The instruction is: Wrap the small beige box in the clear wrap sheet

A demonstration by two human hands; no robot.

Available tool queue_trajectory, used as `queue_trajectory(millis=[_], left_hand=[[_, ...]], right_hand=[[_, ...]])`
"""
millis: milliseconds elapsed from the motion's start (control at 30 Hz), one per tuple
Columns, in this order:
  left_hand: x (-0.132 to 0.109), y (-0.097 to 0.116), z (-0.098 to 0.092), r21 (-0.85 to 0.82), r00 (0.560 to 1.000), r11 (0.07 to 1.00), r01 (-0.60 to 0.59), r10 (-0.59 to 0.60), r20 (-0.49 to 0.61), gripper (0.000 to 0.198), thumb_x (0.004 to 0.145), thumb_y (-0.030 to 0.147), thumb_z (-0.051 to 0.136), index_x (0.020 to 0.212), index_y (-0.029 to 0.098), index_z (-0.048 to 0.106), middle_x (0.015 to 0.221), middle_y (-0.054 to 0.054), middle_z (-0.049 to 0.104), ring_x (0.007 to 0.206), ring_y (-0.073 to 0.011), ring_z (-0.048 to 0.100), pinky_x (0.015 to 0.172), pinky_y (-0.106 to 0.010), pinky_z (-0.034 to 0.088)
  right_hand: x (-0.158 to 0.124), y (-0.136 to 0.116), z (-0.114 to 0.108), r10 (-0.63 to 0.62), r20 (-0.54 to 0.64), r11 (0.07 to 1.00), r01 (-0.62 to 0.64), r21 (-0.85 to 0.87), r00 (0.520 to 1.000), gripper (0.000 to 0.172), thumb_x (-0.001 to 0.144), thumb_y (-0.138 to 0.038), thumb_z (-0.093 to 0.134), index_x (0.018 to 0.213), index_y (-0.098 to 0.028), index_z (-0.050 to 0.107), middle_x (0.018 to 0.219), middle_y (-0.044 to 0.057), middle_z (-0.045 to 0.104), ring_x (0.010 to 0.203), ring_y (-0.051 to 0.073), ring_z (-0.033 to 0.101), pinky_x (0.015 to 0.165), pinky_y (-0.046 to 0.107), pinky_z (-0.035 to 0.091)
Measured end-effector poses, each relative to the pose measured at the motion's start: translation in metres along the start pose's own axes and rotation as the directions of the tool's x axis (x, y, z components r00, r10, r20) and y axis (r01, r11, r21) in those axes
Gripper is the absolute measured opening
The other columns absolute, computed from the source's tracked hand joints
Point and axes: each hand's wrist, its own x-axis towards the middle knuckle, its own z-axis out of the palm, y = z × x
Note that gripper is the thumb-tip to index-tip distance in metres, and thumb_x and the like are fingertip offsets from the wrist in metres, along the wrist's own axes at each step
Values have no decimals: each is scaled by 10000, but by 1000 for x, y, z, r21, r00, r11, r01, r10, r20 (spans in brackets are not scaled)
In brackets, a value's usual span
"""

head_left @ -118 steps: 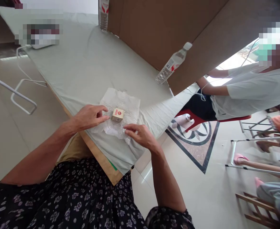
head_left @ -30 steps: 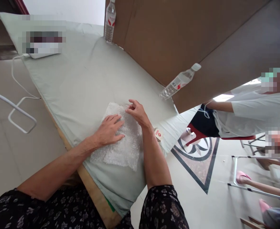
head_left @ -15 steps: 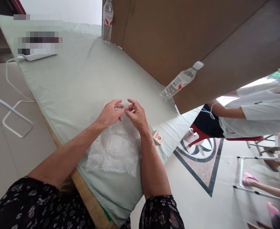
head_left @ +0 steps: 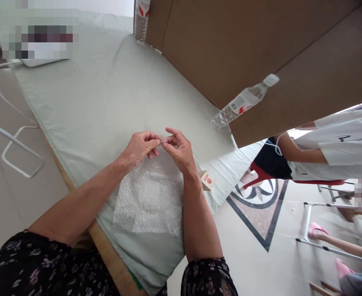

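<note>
Head view: hands [head_left: 142, 146] have drawn together at bubble wrap [head_left: 151, 197].

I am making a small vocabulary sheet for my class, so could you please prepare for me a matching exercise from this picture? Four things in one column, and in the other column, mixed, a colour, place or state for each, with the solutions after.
Column one
1. bubble wrap
2. small box
3. cardboard panel
4. right hand

Column two
A. large, plain brown
B. fingertips close to those of the left hand
C. see-through, spread over the cloth
D. cream, with a red mark

Right pairs: 1-C, 2-D, 3-A, 4-B
</note>
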Motion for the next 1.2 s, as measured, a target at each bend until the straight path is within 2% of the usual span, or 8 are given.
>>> queue_trajectory(millis=[200,333,433,567,700,933,1067,1200], left_hand=[[3,-3,-1,37,995,996,-76,78,-61,137,797,156,647,926,152,694,826,-24,698,534,-85,607,411,-200,401],[0,-1,-5,276,952,936,-219,268,-151,227,784,131,599,995,164,677,1003,-41,726,627,-95,634,502,-218,459],[-17,4,-12,536,924,773,-340,380,37,225,846,166,569,1028,179,702,1050,-59,745,833,-165,683,738,-299,560],[-54,-1,-29,720,834,422,-550,313,454,263,903,257,586,1117,186,720,1165,-118,740,1159,-306,654,1015,-481,529],[-84,-26,-52,744,777,229,-628,235,584,371,892,308,633,1235,184,698,1364,-168,677,1311,-371,586,1119,-560,460],[-99,-59,-73,770,813,271,-578,277,513,716,884,399,641,1536,159,468,1575,-187,543,1521,-382,430,1254,-568,322],[-99,-59,-72,766,805,267,-585,310,507,781,841,389,651,1545,120,448,1569,-216,540,1519,-399,431,1255,-579,314],[-98,-60,-74,748,798,303,-590,358,485,819,820,365,618,1571,113,410,1567,-222,537,1500,-405,447,1241,-606,327]], right_hand=[[1,4,0,-2,-19,1000,3,5,1000,437,834,-313,655,1263,-234,643,849,-24,695,838,164,654,933,394,500],[5,19,0,-16,-102,990,1,-144,995,404,848,-284,619,1247,-231,646,899,7,727,872,189,666,928,404,513],[9,22,-1,-73,-195,949,8,-315,978,374,852,-298,664,1224,-253,663,1122,62,759,1064,242,663,1033,457,493],[2,1,-16,-191,-232,909,83,-408,954,357,933,-370,637,1277,-276,656,1356,88,693,1204,272,629,1082,498,488],[-39,-19,-51,-229,-199,838,89,-538,953,386,948,-420,638,1314,-298,654,1363,93,677,1213,297,629,1069,538,501],[-121,14,-93,19,-319,765,-219,-605,947,681,739,-424,781,1371,-228,622,1299,150,694,1184,352,642,1048,610,500],[-122,15,-81,93,-379,792,-299,-533,921,508,708,-338,738,1195,-202,698,1086,108,749,1007,301,683,992,563,530],[-117,-16,-53,-30,-348,875,-144,-463,937,485,747,-364,755,1209,-233,691,1114,80,761,983,258,691,978,491,550]])
